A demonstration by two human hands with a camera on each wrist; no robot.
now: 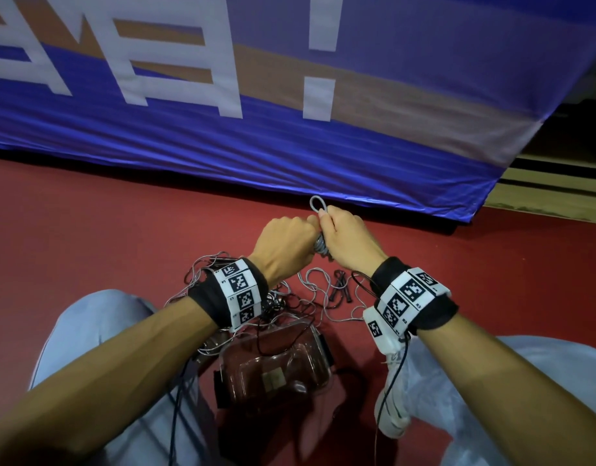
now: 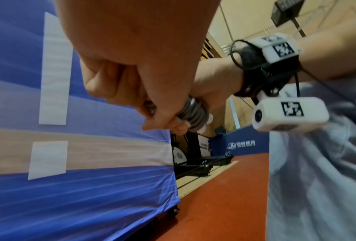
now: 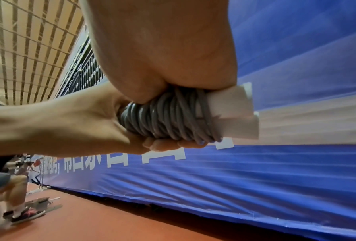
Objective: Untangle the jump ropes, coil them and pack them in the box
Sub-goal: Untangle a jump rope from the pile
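Note:
A grey jump rope coil [image 1: 320, 245] is held between both hands above the red floor. My left hand [image 1: 291, 242] grips one end of the coil in a fist. My right hand [image 1: 340, 230] curls round the other end and pinches a small rope loop [image 1: 318, 203] that sticks up above it. In the right wrist view the grey coil [image 3: 168, 117] is wound tightly round white handles [image 3: 235, 114]. The left wrist view shows the coil [image 2: 193, 114] under my left hand [image 2: 144, 101]. A tangle of thin ropes [image 1: 222, 297] lies below the wrists. A clear plastic box [image 1: 276, 368] sits between my legs.
A blue banner-covered barrier [image 1: 289, 146] stands just beyond the hands. Black rope handles [image 1: 343, 290] lie on the red floor [image 1: 88, 230]. My white shoe [image 1: 394, 408] and light trouser legs flank the box. Another person's legs [image 3: 18, 203] show far left.

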